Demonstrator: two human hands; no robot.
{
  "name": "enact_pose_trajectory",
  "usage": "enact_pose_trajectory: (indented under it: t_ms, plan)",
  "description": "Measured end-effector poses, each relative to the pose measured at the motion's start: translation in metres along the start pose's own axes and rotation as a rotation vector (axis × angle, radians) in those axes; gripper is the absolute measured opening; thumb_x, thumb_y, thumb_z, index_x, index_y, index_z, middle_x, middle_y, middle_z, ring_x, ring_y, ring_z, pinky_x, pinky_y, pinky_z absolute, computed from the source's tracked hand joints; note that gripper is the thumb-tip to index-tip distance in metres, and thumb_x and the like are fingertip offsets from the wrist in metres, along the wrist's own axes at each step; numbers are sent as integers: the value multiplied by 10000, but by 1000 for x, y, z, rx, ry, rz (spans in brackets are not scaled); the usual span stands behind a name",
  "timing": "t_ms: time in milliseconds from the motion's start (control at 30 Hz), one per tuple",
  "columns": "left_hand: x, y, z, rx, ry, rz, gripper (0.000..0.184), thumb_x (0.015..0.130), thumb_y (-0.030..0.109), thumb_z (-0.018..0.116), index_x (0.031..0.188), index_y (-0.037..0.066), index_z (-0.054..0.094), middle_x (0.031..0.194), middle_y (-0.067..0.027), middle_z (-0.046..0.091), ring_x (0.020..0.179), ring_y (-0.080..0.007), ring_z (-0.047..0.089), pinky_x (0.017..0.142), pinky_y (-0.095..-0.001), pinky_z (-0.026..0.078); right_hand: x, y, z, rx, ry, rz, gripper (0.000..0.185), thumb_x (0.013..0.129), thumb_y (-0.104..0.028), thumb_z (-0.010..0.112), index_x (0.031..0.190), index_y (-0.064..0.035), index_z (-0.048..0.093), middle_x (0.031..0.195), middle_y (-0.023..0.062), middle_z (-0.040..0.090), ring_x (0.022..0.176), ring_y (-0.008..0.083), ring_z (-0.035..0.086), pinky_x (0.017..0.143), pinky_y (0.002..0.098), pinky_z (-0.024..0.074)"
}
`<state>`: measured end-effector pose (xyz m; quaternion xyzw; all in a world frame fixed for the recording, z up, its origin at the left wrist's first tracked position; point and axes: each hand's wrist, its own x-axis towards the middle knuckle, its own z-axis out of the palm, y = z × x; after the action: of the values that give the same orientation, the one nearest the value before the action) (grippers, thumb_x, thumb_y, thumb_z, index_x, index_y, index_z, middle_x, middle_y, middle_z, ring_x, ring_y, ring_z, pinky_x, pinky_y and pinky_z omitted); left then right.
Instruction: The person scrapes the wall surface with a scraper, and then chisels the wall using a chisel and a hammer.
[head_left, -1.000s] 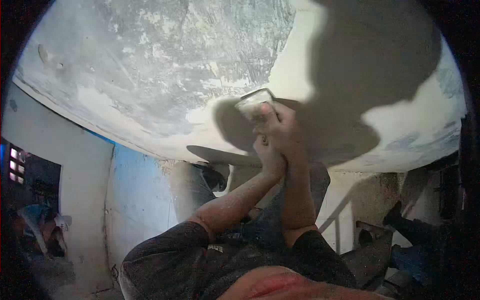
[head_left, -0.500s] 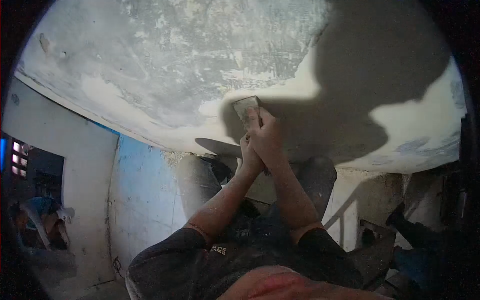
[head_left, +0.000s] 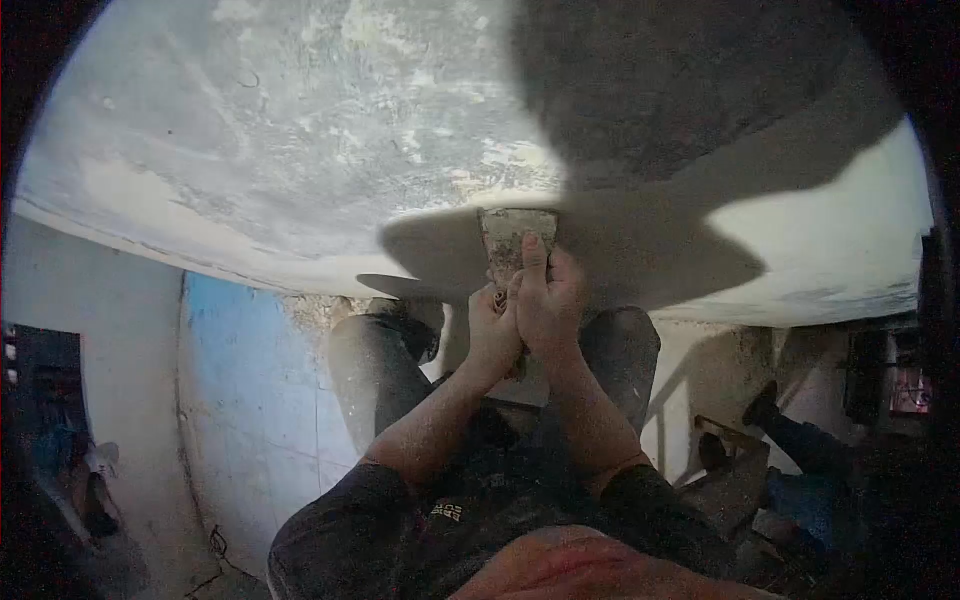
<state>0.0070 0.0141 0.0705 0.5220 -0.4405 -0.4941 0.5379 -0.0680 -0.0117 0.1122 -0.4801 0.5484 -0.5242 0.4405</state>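
Note:
Both of my hands are closed around a wide-bladed scraper. Lower on its handle is my left hand, the fingers wrapped round. Above it, my right hand grips nearer the blade, its thumb stretched along the blade's face. The blade's straight front edge lies at a broad surface with worn grey and cream patches, apparently touching it. Most of the handle is hidden by my hands. Dark shadow falls over the surface around the tool and to the right.
My bent knees are on either side of my forearms. A pale blue wall section stands at left. Further left, another person is partly visible beside a dark opening. At right, a dim person's leg shows among dark objects.
The scraper has turned so its blade faces me more squarely, and sits slightly lower in view. The view has shifted, with the shadow spreading further left. Both hands keep their hold.

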Motion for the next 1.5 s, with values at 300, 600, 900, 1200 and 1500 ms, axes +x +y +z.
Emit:
enact_pose_trajectory:
  t_ms: [300,600,900,1200,1500]
  plan:
    - [12,14,5,-61,70,183,372,927,304,507,791,-36,574,560,-58,551,514,-69,492,473,-251,392,4,-35,6,-19,7,-24,370,943,-314,490,738,-14,566,572,6,507,538,73,454,493,257,388]
    - [0,-7,-17,68,-65,31,354,938,278,478,785,-26,574,526,-41,515,472,-88,488,449,-273,380,1,29,2,42,-40,-77,310,918,-324,542,854,-25,595,702,18,576,631,87,507,568,257,424]
    - [2,14,-35,43,-244,-160,327,938,236,480,734,-13,539,525,-8,491,494,-66,435,447,-264,362,10,32,15,185,98,-261,233,898,-223,584,919,3,532,834,82,614,712,124,609,611,275,518]
    - [4,6,-41,48,-211,-214,369,928,295,504,791,-40,574,563,-33,517,524,-72,460,469,-260,381,9,23,31,238,113,-205,218,919,-192,535,935,20,487,743,116,617,612,174,635,491,277,535]
    - [18,38,-69,344,-231,-117,421,911,344,517,864,-66,600,648,-100,606,638,-113,557,577,-305,454,5,19,67,580,273,-182,238,924,-206,520,931,27,469,767,134,609,627,185,642,493,289,540]
